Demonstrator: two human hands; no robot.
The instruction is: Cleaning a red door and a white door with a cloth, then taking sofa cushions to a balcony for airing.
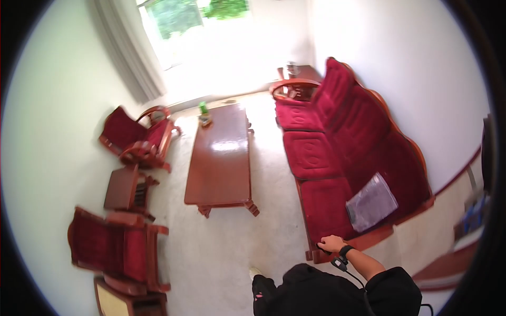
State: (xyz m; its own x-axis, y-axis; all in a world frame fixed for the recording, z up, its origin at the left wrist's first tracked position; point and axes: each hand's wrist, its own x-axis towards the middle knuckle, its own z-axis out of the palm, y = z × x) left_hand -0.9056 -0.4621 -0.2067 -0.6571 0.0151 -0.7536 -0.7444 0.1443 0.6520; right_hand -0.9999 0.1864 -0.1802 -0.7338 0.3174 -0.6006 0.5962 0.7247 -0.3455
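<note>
My right hand [333,243] is curled around a small dark object [324,249], mostly hidden by the fingers. It is over the near armrest [369,240] of a wooden sofa [310,155] with red cushions; whether they touch I cannot tell. A black band with a cabled device [339,262] circles that wrist. On the sofa's nearest seat, leaning towards the backrest, lies a flat item in clear plastic wrapping [373,203]. My left hand is out of view. Ahead stands a low wooden coffee table [217,170], with a bottle with a green top [204,114] near its far left corner.
Along the left wall are two red-cushioned armchairs [118,132] with a small side table [120,189] between them. A wooden cabinet [114,298] stands at the lower left. Pale floor [229,245] runs between table and sofa. A grey curtain [126,51] hangs beside the bright window [174,19].
</note>
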